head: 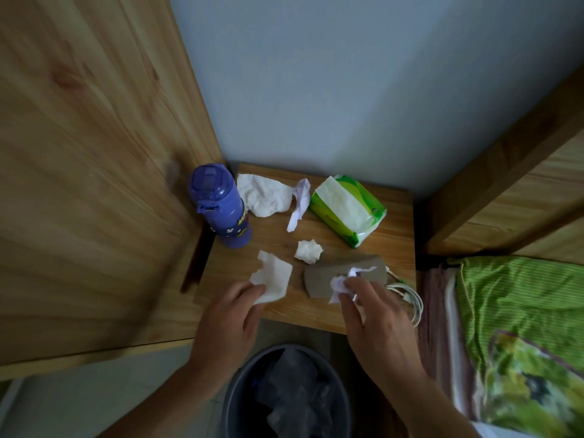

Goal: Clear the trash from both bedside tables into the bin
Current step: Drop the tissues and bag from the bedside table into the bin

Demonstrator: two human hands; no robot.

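Grip, left hand (229, 314): fingertips pinched on the near edge of a flat torn tissue (273, 281) that lies on the table (398, 229), not yet lifted. Grip, right hand (371, 306): fingers closed on a small crumpled paper scrap (339, 284) atop a flattened cardboard tube (319, 276).

Trash on the table, uncollected: large crumpled tissue (264, 195) at the back beside the purple bottle (221, 207); twisted paper strip (300, 202) just beside it; small tissue ball (309, 251) at centre.

Not trash, by judgement: green tissue pack (349, 208), purple bottle, white cable (407, 295) at the right edge.

Bin (234, 399): directly below the near edge of the table, lined, already holding waste.

Handling advice: gather each tissue fully into the palm before lifting, so loose corners do not tear or drop short; carry both straight back over the bin and let go low. Take care that the right hand does not snag the cable
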